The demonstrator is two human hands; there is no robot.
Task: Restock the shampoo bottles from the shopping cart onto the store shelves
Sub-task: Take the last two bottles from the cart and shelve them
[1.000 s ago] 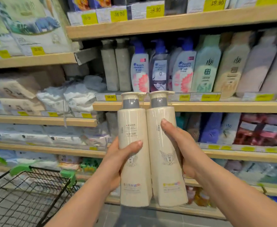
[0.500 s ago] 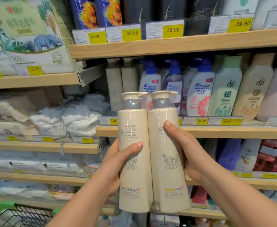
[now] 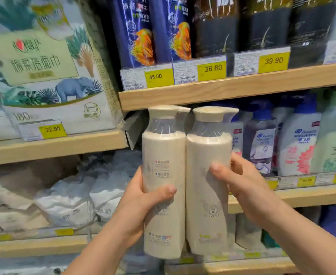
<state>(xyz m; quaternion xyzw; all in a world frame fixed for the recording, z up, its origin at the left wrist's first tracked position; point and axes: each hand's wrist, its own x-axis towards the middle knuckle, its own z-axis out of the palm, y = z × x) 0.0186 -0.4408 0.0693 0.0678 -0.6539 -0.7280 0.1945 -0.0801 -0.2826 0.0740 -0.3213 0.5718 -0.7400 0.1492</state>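
- You hold two cream pump bottles, upright and touching side by side, in front of the shelves.
- Your left hand (image 3: 143,197) wraps the left bottle (image 3: 163,215), thumb across its front.
- Your right hand (image 3: 240,187) clasps the right bottle (image 3: 205,195) the same way.
- Each bottle has a grey collar, a flat cream pump and a faint crest.
- Three price tags (image 3: 212,69) line the upper shelf (image 3: 242,88).

Left hand (image 3: 143,197): raised at chest height, palm turned inward, thumb laid across the front, fingers wrapped round behind, clasped on the left tall cream plastic pump bottle (image 3: 163,195).
Right hand (image 3: 240,187): raised level with the left, thumb forward, fingers curled round the right-hand cream pump bottle (image 3: 207,195).
Forearms: bare, angled up and inward from the lower corners.
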